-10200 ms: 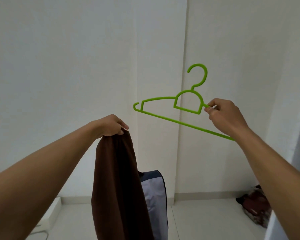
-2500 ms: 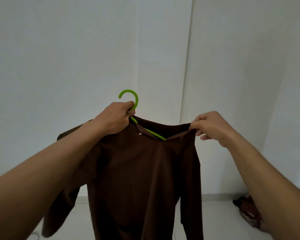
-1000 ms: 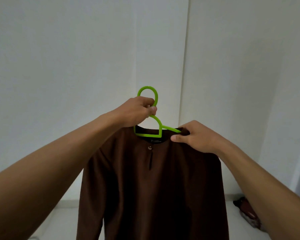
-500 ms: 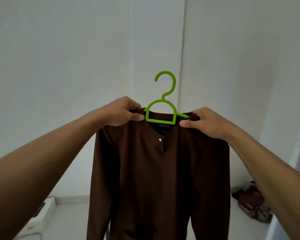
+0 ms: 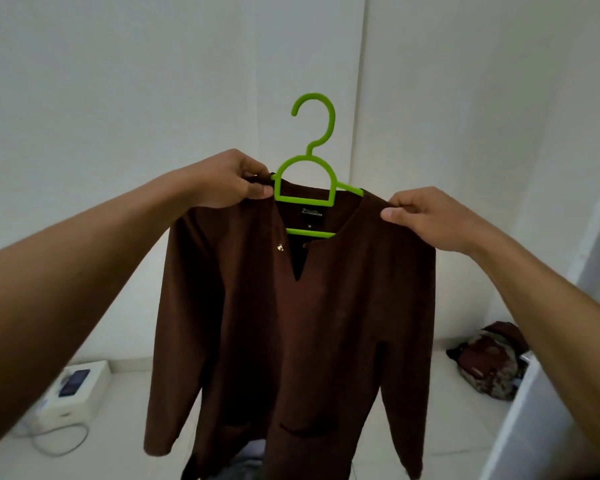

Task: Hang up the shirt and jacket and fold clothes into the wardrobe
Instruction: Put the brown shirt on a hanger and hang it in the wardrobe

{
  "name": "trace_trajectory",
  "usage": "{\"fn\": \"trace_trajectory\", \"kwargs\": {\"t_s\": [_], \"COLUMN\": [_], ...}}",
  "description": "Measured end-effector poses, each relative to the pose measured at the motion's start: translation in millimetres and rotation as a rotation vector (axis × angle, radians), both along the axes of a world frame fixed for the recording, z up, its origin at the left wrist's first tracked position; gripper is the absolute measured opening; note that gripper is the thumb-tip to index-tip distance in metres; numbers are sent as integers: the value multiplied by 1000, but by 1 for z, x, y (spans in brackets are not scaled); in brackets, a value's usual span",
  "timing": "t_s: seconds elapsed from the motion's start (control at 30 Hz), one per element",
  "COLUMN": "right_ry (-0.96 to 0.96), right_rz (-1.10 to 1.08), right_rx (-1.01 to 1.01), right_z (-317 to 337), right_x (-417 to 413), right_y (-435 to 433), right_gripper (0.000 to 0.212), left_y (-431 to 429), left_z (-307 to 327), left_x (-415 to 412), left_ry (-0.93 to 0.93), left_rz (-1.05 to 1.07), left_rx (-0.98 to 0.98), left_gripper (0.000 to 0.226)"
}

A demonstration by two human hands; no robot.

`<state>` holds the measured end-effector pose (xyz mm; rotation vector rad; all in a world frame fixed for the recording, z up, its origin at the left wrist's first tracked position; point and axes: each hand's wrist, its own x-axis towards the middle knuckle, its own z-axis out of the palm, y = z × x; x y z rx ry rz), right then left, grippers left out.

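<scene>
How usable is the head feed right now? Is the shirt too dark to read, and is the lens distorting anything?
Head view: dim, flat light, no glare; the brown shirt reads almost black, folds barely visible, neck label illegible. Head view: green hanger, left hand and right hand are sharp, no motion blur. Head view: wide-angle stretch swells the forearms toward the lower corners.

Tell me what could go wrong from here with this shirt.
1. The left hand and right hand pinch the shirt at its shoulders; nothing holds the hanger by its hook, so freeing a hand to hang it may tip the shirt off.
2. The neck slit hangs open, so the collar could slide off the hanger.
3. A cable loops on the floor at left: possible trip.
</scene>
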<state>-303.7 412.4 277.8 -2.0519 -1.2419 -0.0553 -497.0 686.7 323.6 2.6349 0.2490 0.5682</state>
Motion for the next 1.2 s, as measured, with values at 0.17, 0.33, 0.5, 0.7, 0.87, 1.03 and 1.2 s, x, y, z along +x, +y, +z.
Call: {"fn": "trace_trajectory", "kwargs": {"t_s": [0.17,0.33,0.5,0.7,0.87,1.03,1.2], "right_ry": [-104,-112,-116,-198,-255,-223,-123], "right_rz": [22,-45,-33,-57,-112,-227,-377], "right_rx": [47,208,205,121,146,87,45], "right_z": [3,4,7,13,10,8,2], "right_x": [-7,6,18,32,34,28,9], "right_y": [9,-2,-16,-25,-31,-60,-110], "right_gripper": [28,27,26,22,24,31,28], "left_y": [-9,7,12,-6,-22,-29,-49], "left_z": [-1,5,-1,-7,-10,-18,-15], "left_x": [3,-9,-7,12,26,49,78], "left_ry": [87,98,92,-36,-70,-178,-184], "left_rz": [-34,29,83,129,76,1,-132], "left_rx": [6,-66,-67,-56,-1,-56,-77], "left_gripper": [11,16,16,14,10,9,10]}}
